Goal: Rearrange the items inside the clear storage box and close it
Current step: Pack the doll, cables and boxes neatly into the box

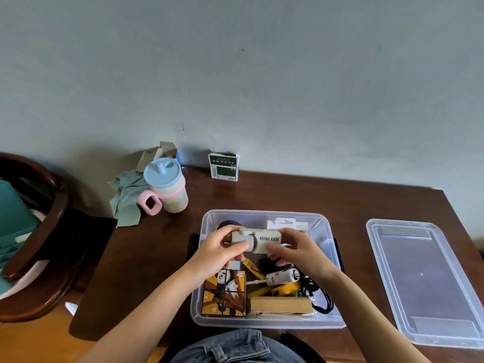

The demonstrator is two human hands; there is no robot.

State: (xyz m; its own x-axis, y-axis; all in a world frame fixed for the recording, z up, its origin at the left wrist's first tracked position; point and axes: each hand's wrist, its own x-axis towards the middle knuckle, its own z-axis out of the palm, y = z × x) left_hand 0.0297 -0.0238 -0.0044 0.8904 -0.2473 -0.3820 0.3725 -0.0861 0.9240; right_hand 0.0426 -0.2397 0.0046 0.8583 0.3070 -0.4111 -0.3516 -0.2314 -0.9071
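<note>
The clear storage box [207,221] stands open on the dark wooden table, in front of me. Above its far half, both hands hold a pale box printed MINI FAN [258,241]: my left hand [222,248] grips its left end, my right hand [296,248] its right end. Inside the box lie a panda-print box [225,293], a wooden block [281,305], a yellow tube [252,268], a white gadget [282,276], yellow items [285,289], black cables [318,294] and a white card pack [286,224]. The clear lid [424,279] lies flat on the table, right of the box.
A pastel cup with a blue lid and pink handle [167,186] stands at the back left beside a green cloth [127,196]. A green and white carton [224,166] leans at the wall. A dark wooden chair [39,231] is at the left.
</note>
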